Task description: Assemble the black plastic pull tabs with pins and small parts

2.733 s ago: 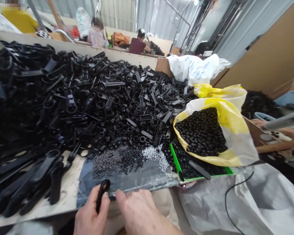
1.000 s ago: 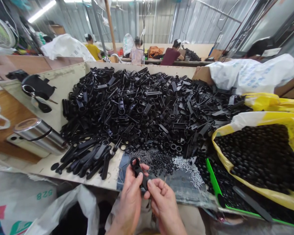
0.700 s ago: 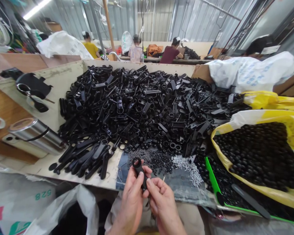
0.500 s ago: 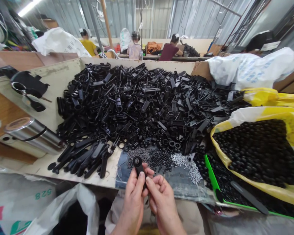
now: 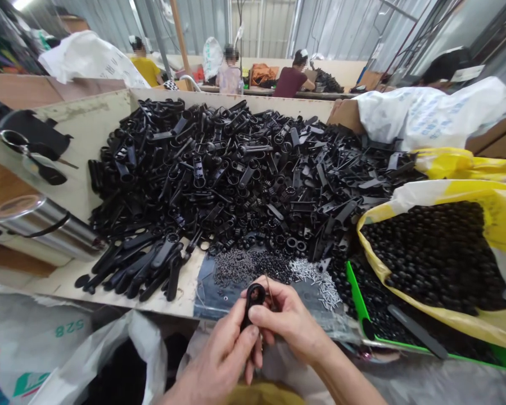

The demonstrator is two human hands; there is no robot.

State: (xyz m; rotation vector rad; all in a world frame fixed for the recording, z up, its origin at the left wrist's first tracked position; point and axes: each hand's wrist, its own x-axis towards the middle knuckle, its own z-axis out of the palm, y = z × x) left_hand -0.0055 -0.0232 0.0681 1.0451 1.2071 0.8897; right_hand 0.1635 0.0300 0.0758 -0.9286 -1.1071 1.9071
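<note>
The left hand (image 5: 225, 349) is holding a black ring-ended part (image 5: 248, 310) by its lower body — a closed grip — and the right hand (image 5: 290, 316) is pinching it at the ring. The part is hovering by the worktop's (image 5: 184, 296) near edge; silver pins (image 5: 303, 270) are lying beyond.

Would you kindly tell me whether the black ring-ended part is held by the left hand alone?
No, both the left hand and the right hand are on the black part, the right thumb lying by its ring end.

Pale bench (image 5: 186, 284) beneath heaped black parts (image 5: 227, 169)
</note>
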